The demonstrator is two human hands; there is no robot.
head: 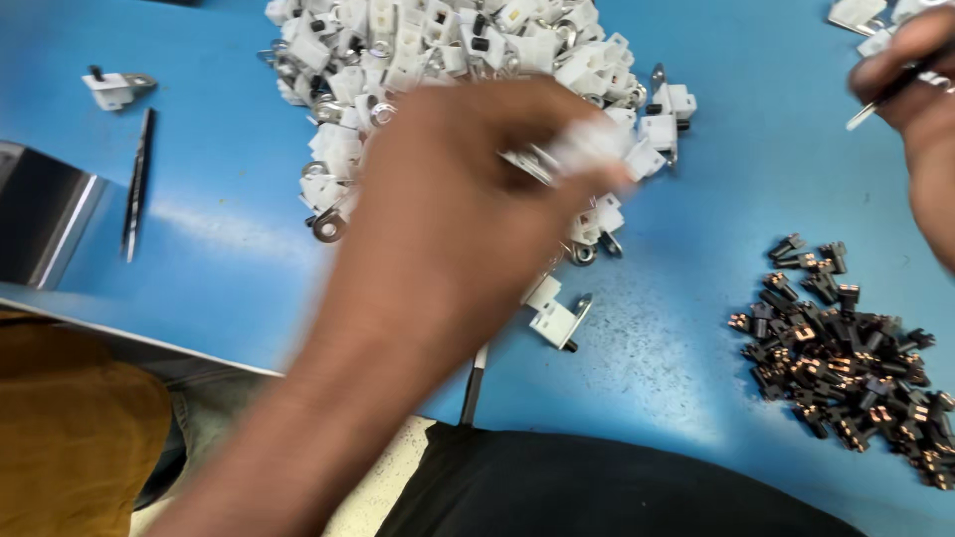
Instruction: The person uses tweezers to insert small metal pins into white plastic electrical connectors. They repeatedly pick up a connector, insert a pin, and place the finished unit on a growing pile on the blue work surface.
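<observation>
A person's left hand (468, 189) reaches across a blue table (716, 199) and pinches a small white plastic part (587, 149) between its fingertips, the fingers closed on it just above the near edge of a large heap of white parts (418, 50). The held piece is blurred by motion; a thin metal strip appears to stick out of it toward the palm. It sits at the very tip of the grip, touching the thumb and forefinger, with the heap's loose pieces directly beneath and beside it.

The right hand (920, 80) enters at the upper right corner, fingers wrapped round a slim metal tool (875, 104) whose bright tip points down and to the left. It is well apart from the left hand.

Each white piece in the heap carries a silver metal ring tab. Two stray white parts (557, 313) lie near the front edge of the table, below the left wrist. A pile of small black and copper components (851, 363) lies at the right. At the far left, a single white part (117, 88) lies near a dark thin tool (137, 184) and a shiny metal container (45, 214).
</observation>
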